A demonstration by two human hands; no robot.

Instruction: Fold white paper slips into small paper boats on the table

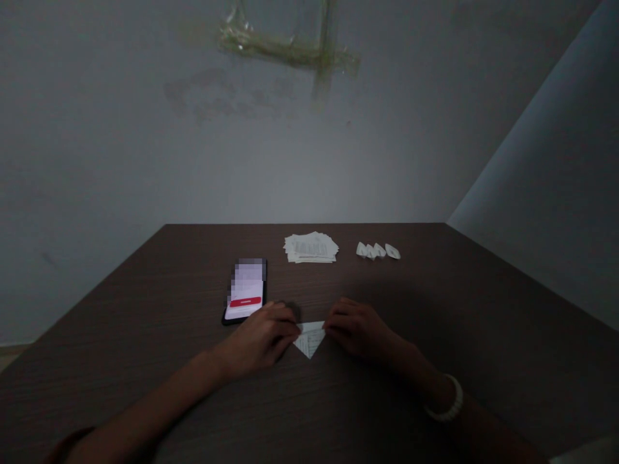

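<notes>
A small piece of printed paper (310, 340), folded into a triangle with its point toward me, lies at the middle of the table. My left hand (271, 332) pinches its left corner between thumb and fingers. At the opposite corner, my right hand (355, 327) is closed on the paper in the same way. A plain white strip runs along the paper's far edge, and printed lines show below it. The fingertips cover both side corners. On my right wrist sits a pale beaded bracelet (452, 401).
A phone (245, 290) with a lit screen lies just beyond my left hand. Farther back is a loose stack of printed paper sheets (312, 247). Several small folded paper pieces (378, 251) lie to its right. The brown table (159, 290) meets a grey wall (309, 161).
</notes>
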